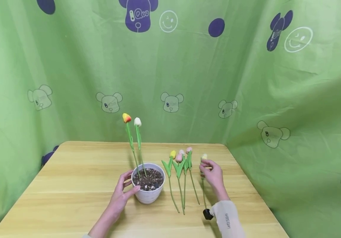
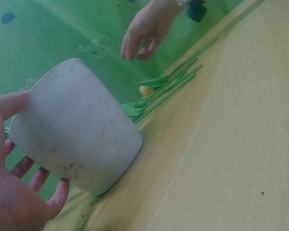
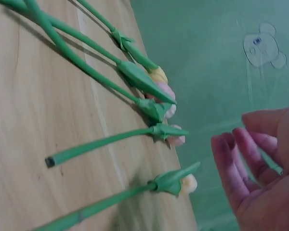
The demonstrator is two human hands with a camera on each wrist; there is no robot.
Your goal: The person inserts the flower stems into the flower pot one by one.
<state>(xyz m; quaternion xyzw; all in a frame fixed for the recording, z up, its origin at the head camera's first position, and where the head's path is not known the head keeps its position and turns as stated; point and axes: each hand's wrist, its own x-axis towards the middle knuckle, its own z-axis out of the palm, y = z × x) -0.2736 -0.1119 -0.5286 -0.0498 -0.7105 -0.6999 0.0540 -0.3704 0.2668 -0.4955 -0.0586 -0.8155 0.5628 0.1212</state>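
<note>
Desk (image 1: 66, 195), tulip potting seemingly under way.
White pot (image 1: 148, 197), centre, grasped by left hand (image 1: 122, 191); right hand (image 1: 214, 174), empty, loosely bent, over rightmost tulip (image 3: 159, 186), lying at right. Apparent step: reaching for it; next calls for a pinch.

We record one pale wood-grain table (image 1: 78, 175), its far corners rounded; one green fabric curtain (image 1: 78, 53), hanging in folds behind the table and along both its sides; on the curtain we note printed purple bear heads (image 1: 138, 19), white winking smiley faces (image 1: 168, 21), plain purple ovals (image 1: 216, 27) and, lower, a row of outlined bear heads (image 1: 109, 101).
</note>
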